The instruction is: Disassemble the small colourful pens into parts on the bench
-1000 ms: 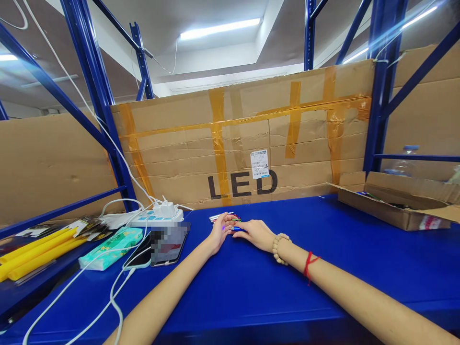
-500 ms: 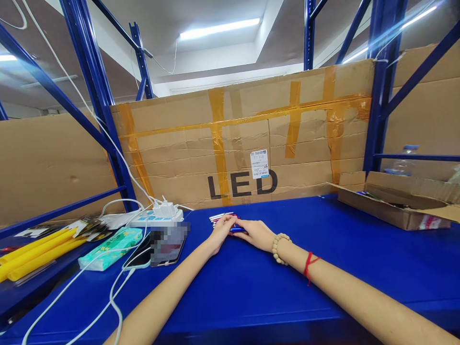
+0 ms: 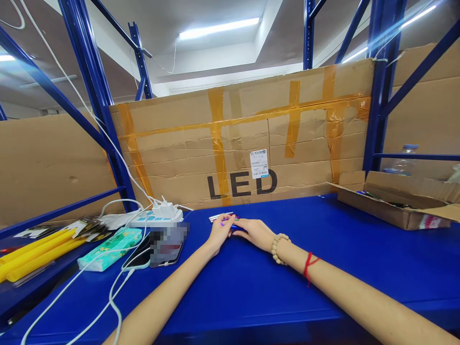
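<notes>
Both my hands meet at the middle of the blue table (image 3: 323, 258), by a small row of thin coloured pens (image 3: 223, 217) lying close to the cardboard wall. My left hand (image 3: 220, 233) rests on the near end of the row, its fingers curled around a purple pen (image 3: 227, 222). My right hand (image 3: 256, 232) lies beside it, fingers bent over a blue pen (image 3: 235, 226) that pokes out between the two hands. A bead bracelet and a red string sit on my right wrist.
A phone (image 3: 163, 247), a green tissue pack (image 3: 109, 247), a white power strip (image 3: 154, 218) with cables and yellow tubes (image 3: 36, 251) lie at the left. An open cardboard box (image 3: 398, 203) stands at the right. A taped cardboard sheet marked LED (image 3: 244, 143) closes the back.
My left fingers have shifted slightly over the pens and now show a purple pen between them. The right hand has barely moved.
</notes>
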The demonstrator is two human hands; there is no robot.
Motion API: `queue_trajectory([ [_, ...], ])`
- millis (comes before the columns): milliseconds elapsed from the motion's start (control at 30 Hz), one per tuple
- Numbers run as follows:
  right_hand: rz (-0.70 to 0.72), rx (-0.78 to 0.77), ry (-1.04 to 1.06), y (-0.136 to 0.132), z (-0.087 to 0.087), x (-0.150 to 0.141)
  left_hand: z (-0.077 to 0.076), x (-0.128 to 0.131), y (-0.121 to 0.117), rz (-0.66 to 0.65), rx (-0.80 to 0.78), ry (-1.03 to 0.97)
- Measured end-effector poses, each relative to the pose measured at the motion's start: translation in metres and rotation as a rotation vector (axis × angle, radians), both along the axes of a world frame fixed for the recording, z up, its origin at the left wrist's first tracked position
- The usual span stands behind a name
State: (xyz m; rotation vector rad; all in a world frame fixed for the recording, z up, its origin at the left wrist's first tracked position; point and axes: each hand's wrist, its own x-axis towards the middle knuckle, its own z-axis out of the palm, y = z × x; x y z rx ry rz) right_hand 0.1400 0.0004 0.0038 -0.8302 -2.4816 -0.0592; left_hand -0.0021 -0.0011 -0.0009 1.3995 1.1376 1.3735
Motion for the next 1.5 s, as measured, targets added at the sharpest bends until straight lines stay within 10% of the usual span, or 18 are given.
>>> queue_trajectory([
  [1500,-0.049,-0.024,-0.015,-0.001,0.0,0.0,-0.001,-0.008,0.008,0.087,0.063,-0.177],
])
